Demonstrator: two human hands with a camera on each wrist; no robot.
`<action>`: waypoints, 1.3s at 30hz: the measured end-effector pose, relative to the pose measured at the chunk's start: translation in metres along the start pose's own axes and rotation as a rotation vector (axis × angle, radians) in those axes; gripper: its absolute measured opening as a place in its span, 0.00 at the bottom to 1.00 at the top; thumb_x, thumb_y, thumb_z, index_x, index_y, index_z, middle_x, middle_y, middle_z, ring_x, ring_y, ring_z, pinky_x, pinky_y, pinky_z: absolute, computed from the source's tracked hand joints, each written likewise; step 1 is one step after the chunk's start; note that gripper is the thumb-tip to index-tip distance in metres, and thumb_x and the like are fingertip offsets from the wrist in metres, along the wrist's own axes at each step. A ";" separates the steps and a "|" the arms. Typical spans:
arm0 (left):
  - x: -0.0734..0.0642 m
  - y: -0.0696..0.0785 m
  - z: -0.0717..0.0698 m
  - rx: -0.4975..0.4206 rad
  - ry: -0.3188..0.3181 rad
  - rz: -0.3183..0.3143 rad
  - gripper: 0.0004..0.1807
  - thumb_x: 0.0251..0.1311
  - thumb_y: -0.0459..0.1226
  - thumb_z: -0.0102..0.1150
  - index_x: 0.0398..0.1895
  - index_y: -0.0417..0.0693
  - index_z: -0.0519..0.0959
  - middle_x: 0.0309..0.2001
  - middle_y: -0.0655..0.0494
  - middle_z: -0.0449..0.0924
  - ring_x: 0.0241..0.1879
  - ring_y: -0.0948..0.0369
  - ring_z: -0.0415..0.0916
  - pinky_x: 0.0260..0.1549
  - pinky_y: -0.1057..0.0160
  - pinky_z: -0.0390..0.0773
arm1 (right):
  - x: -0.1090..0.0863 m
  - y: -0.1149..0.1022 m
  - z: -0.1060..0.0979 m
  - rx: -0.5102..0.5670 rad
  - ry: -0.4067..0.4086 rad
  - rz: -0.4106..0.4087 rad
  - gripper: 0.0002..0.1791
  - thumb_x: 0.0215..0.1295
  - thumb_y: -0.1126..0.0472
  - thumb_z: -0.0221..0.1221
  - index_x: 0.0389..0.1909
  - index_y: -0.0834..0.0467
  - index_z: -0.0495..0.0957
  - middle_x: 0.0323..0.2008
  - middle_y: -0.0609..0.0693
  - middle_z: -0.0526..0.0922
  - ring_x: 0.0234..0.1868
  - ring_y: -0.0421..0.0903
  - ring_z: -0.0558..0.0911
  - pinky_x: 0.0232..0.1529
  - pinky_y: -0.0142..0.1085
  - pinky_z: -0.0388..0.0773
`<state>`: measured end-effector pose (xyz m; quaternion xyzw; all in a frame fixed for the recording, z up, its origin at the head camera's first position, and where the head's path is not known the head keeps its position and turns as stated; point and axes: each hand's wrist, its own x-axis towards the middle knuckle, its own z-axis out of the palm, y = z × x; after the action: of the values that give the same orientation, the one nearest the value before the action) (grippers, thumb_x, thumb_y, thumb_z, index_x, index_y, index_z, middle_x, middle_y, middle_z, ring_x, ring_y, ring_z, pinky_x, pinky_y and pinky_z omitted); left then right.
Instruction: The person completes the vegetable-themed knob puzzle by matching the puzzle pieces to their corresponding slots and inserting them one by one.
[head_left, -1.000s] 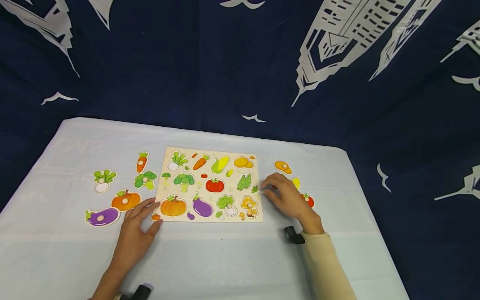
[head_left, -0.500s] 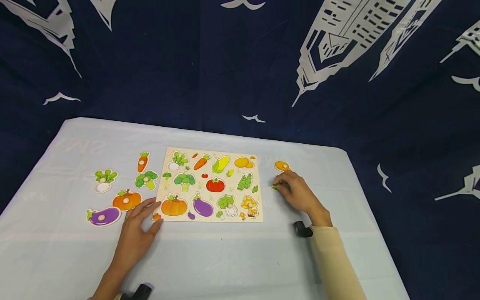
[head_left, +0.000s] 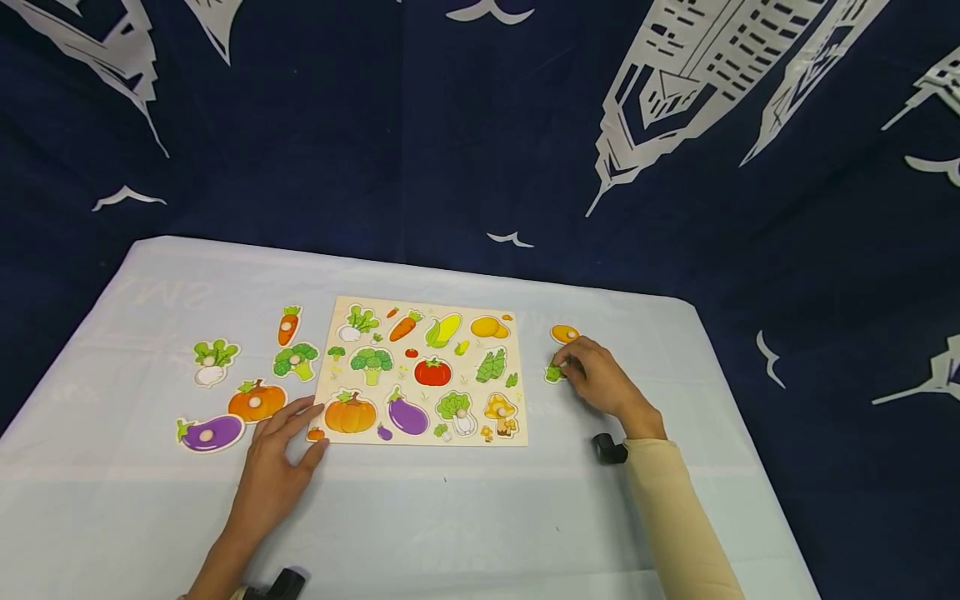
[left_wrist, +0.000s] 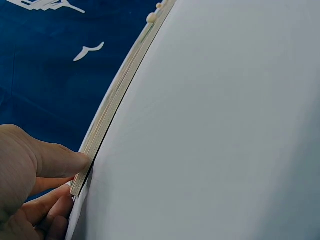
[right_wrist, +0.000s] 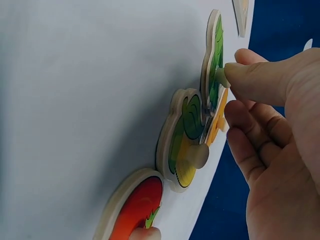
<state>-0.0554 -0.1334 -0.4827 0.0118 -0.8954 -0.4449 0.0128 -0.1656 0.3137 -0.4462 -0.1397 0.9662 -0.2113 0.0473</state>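
My right hand [head_left: 596, 379] is right of the wooden vegetable puzzle board [head_left: 402, 383]. In the right wrist view its thumb and forefinger pinch the knob of a green leafy puzzle piece [right_wrist: 218, 42], which stands on edge in that tilted view, close over the table. Below it lie a corn piece [right_wrist: 182, 150] and a tomato piece [right_wrist: 137, 202], each with a round knob; the head view hides both behind the hand. My left hand [head_left: 273, 467] rests at the board's near left corner, thumb against the front edge, its fingers stretched along the left side.
Left of the board lie a carrot piece [head_left: 288, 326], a broccoli piece [head_left: 296, 361], a radish piece [head_left: 213, 363], a pumpkin piece [head_left: 257, 402] and an eggplant piece [head_left: 211, 433]. A potato piece [head_left: 564, 333] lies beyond my right hand. A dark blue curtain [head_left: 337, 167] hangs behind the table.
My right hand has moved right from the board's right edge to the green leafy piece and taken its knob. My left hand has stayed at the board's corner.
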 end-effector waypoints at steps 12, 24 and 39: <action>0.000 -0.001 0.000 0.007 -0.001 0.003 0.29 0.57 0.27 0.67 0.64 0.34 0.75 0.67 0.38 0.70 0.65 0.40 0.62 0.63 0.35 0.65 | 0.001 0.002 0.005 0.002 0.004 0.020 0.08 0.67 0.73 0.58 0.42 0.59 0.81 0.46 0.55 0.80 0.43 0.50 0.77 0.49 0.45 0.77; 0.000 -0.001 0.001 -0.005 0.005 0.013 0.29 0.56 0.27 0.68 0.64 0.34 0.75 0.67 0.37 0.70 0.64 0.40 0.62 0.63 0.36 0.64 | 0.000 0.004 0.008 -0.003 0.028 -0.006 0.08 0.67 0.74 0.57 0.41 0.60 0.80 0.46 0.56 0.81 0.48 0.52 0.80 0.53 0.48 0.78; 0.000 -0.001 0.001 0.004 0.007 0.010 0.29 0.56 0.27 0.67 0.64 0.34 0.75 0.67 0.37 0.71 0.64 0.40 0.62 0.63 0.35 0.64 | 0.000 -0.003 0.008 0.044 0.039 -0.010 0.08 0.69 0.72 0.57 0.42 0.58 0.80 0.47 0.54 0.80 0.50 0.51 0.79 0.56 0.47 0.77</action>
<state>-0.0557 -0.1332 -0.4841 0.0088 -0.8963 -0.4430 0.0180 -0.1633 0.3079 -0.4523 -0.1392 0.9614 -0.2352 0.0305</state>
